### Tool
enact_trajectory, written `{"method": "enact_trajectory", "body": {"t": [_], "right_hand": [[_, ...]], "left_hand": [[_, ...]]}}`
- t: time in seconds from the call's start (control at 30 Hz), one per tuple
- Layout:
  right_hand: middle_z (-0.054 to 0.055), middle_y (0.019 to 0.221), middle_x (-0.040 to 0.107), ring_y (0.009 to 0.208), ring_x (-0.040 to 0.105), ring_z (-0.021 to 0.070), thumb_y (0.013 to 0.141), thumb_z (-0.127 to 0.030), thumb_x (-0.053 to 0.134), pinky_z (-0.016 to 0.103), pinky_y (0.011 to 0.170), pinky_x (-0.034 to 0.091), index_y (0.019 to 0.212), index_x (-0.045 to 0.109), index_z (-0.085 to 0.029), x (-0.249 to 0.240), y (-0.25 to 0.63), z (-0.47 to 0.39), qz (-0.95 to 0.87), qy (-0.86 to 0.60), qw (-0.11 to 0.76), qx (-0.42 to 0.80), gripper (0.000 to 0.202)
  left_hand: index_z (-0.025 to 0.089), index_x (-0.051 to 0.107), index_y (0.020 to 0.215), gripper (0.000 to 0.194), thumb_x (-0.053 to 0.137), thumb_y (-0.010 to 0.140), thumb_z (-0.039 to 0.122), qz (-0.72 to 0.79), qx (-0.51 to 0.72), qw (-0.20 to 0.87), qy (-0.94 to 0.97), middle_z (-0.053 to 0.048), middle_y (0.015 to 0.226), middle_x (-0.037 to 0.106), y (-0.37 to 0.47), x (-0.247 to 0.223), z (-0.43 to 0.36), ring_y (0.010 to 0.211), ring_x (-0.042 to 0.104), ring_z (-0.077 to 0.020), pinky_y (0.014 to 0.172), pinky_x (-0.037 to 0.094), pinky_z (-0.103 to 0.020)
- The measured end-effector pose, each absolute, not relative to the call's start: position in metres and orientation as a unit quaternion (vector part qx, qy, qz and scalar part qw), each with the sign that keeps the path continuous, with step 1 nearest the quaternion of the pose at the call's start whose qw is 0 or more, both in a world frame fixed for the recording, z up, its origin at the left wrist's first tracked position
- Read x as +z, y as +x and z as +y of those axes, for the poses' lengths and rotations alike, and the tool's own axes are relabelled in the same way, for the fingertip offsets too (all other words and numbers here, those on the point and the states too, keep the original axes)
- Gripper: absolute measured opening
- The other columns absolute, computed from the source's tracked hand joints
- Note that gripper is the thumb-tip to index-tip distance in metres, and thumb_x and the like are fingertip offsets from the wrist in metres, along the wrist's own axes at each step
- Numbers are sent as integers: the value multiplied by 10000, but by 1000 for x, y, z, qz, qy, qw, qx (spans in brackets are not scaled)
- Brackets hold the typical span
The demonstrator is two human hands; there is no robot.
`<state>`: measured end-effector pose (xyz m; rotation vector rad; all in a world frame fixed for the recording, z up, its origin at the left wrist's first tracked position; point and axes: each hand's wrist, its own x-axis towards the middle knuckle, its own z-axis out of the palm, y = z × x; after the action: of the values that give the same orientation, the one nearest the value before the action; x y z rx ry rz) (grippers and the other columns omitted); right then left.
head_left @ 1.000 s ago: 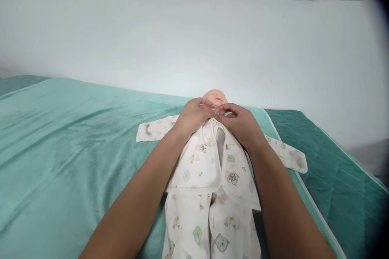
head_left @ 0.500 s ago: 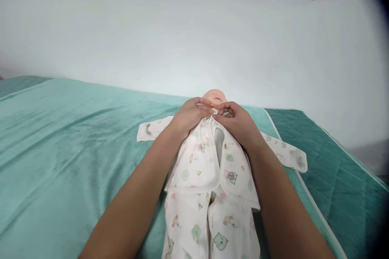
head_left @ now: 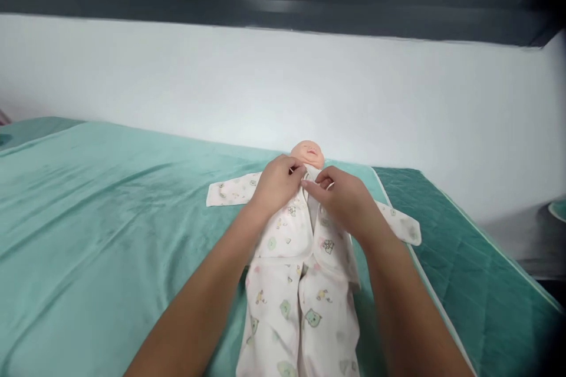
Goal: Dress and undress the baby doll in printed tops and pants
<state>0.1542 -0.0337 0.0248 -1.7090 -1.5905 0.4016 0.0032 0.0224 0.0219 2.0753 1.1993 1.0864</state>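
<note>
A baby doll (head_left: 308, 154) lies on its back, head at the far side, dressed in a white printed baby jacket (head_left: 283, 241) and matching pants (head_left: 276, 312). My left hand (head_left: 280, 182) is closed in a pinch at the jacket's front edge, just below the doll's chin. Close beside it, my right hand (head_left: 347, 197) has thumb and fingers pinched at the other side of the front opening. Below my hands the two front panels hang slightly apart. The sleeves stretch out flat to both sides. Whatever lies right between my fingertips is too small to make out.
A light green blanket (head_left: 110, 218) covers the bed under the doll. To the right lies a darker green quilted cover (head_left: 469, 253) with a pale edge. Behind the bed stands a white wall (head_left: 221, 82), with a dark window frame (head_left: 283, 9) and metal bars above.
The view has tilted up, so the barred window shows. My right hand has shifted slightly down the front opening from the neckline. Both hands stay pinched at the jacket.
</note>
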Motion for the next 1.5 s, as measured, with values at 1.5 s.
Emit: {"method": "enact_trajectory", "body": {"t": [1.5], "right_hand": [[31,969,750,851,654,197,724,-373,770,296,727,498,956,777,-243,-12,168,-37,-438,-496,569,489,266]], "left_hand": [[177,661,831,217,703,776,382,365,445,489,656,11,737,604,2,4,5,618,472,-87,561,319,-221]]}}
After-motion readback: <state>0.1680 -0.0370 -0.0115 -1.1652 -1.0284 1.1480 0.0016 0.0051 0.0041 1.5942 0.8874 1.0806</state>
